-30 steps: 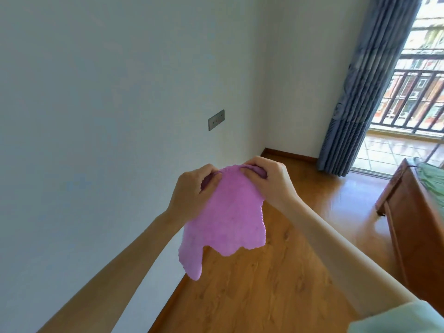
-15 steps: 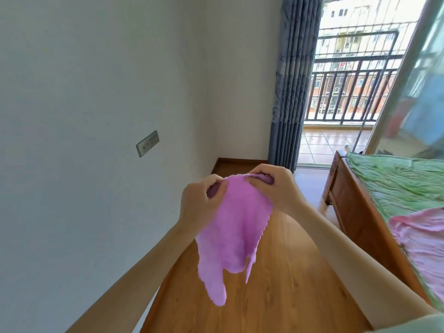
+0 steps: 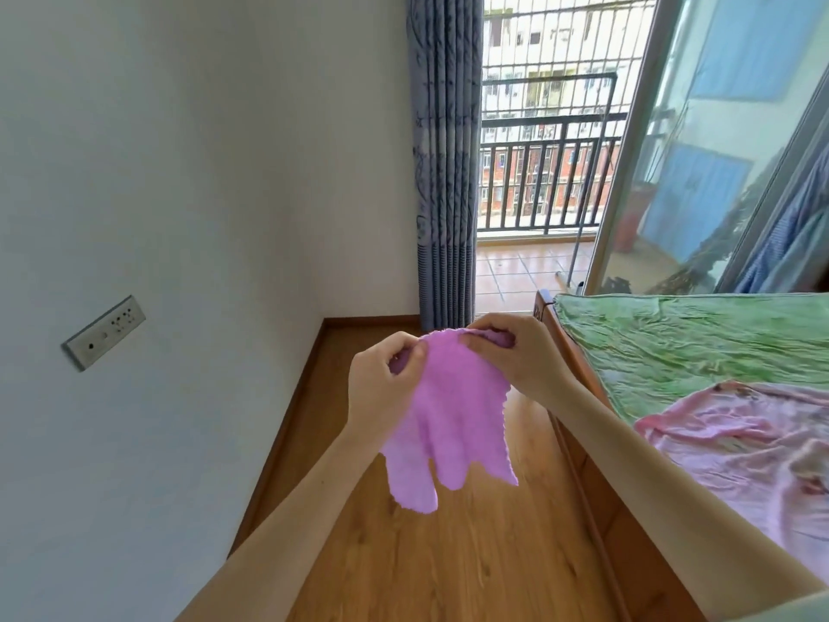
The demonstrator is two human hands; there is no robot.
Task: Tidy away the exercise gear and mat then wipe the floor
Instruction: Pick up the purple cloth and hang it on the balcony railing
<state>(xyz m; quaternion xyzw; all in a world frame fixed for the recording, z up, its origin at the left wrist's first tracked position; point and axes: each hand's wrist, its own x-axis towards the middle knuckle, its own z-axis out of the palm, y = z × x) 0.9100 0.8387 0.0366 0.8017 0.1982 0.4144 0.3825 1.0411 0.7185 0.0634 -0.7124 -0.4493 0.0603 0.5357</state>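
Note:
A purple cleaning cloth [image 3: 453, 424] hangs in front of me, held by its top edge in both hands. My left hand [image 3: 381, 383] pinches the cloth's upper left corner. My right hand [image 3: 516, 352] grips the upper right corner, with the fabric bunched under its fingers. The cloth drapes down over the wooden floor [image 3: 448, 554], its lower edge loose and uneven. No exercise gear or mat is in view.
A white wall [image 3: 179, 195] with a socket plate [image 3: 104, 332] runs along the left. A wooden bed [image 3: 583, 464] with a green sheet [image 3: 695, 347] and pink blanket [image 3: 740, 442] stands on the right. A blue curtain [image 3: 444, 172] and open balcony door lie ahead.
My view has swung right and upward, bringing the bed and balcony into sight. Both hands keep hold of the cloth's top edge, and the cloth hangs more spread out now.

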